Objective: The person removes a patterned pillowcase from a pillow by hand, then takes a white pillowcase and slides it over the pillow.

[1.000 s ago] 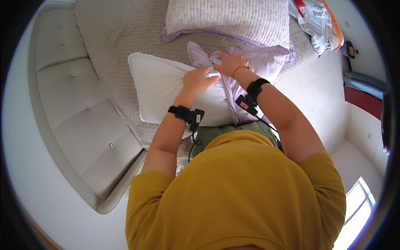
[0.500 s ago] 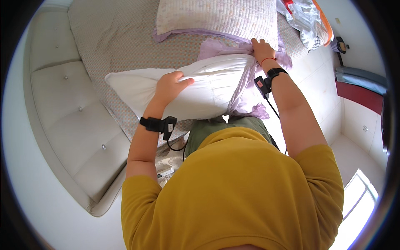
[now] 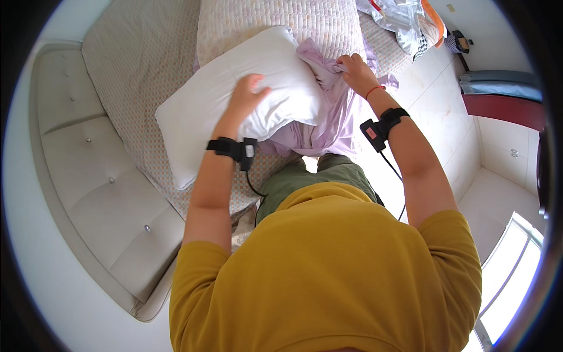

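A white pillow (image 3: pixel 202 108) lies slanted across the bed, its right end against a lilac pillowcase (image 3: pixel 337 120) that is bunched up. Whether that end is still inside the case is hard to see. Over the pillow's middle is my left hand (image 3: pixel 245 97), slightly blurred, fingers curved and thumb apart, holding nothing. My right hand (image 3: pixel 355 69) pinches the upper edge of the pillowcase, whose loose cloth hangs down toward my legs. Beyond the pillow rests a quilted, pale patterned pillow (image 3: pixel 264 16) with lilac edging.
The bed (image 3: pixel 126 76) has a patterned cover. A beige padded headboard (image 3: pixel 88 170) with buttons runs along the left. At the far right of the bed lies a clear plastic bag (image 3: pixel 404 29). Tiled floor (image 3: pixel 425 82) and a red-sided piece of furniture (image 3: pixel 498 110) are on the right.
My left hand has let go of the white pillow and lifted a little. The pillow has turned and spread toward the far side. More of the pillowcase hangs loose below my right hand.
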The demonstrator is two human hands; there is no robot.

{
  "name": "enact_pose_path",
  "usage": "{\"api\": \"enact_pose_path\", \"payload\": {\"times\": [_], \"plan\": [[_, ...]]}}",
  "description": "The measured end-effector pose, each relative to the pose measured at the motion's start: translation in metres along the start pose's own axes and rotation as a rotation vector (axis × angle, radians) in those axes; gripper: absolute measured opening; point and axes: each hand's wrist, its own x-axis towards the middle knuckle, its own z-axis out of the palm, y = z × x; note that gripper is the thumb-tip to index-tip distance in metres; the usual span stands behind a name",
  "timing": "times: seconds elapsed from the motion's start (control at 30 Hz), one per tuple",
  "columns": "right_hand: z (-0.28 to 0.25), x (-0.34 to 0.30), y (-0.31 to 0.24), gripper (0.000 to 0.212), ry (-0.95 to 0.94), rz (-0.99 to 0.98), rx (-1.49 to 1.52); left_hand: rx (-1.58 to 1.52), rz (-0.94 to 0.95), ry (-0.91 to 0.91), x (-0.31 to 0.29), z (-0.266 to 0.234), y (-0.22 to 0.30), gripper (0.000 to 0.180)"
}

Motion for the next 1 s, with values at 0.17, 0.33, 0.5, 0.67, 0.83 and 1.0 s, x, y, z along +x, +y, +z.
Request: {"api": "enact_pose_path", "payload": {"times": [0.17,0.33,0.5,0.67,0.83,1.0], "plan": [[-0.051,-0.003,-0.003,0.031,0.056,-0.255,0.065,-0.076,-0.008,0.001,0.012,0.060,0.046,0.073],[-0.092,-0.014,0.019,0.034,-0.004,-0.438,0.134,0.251,0.175,0.113,0.052,0.089,0.077,0.073],[-0.163,-0.001,0.089,0.036,0.190,-0.480,0.165,0.220,0.286,-0.049,0.095,0.141,0.124,0.021],[-0.215,0.039,0.182,0.040,0.396,-0.320,0.009,-0.630,-0.079,-0.237,0.159,0.174,0.192,0.016],[-0.224,0.123,0.192,0.059,0.787,-0.372,0.055,-0.425,0.014,0.497,0.233,0.133,0.213,0.029],[-0.136,0.186,0.177,0.074,0.361,-0.405,0.177,-0.504,0.005,0.700,0.220,0.086,0.189,0.052]]}}
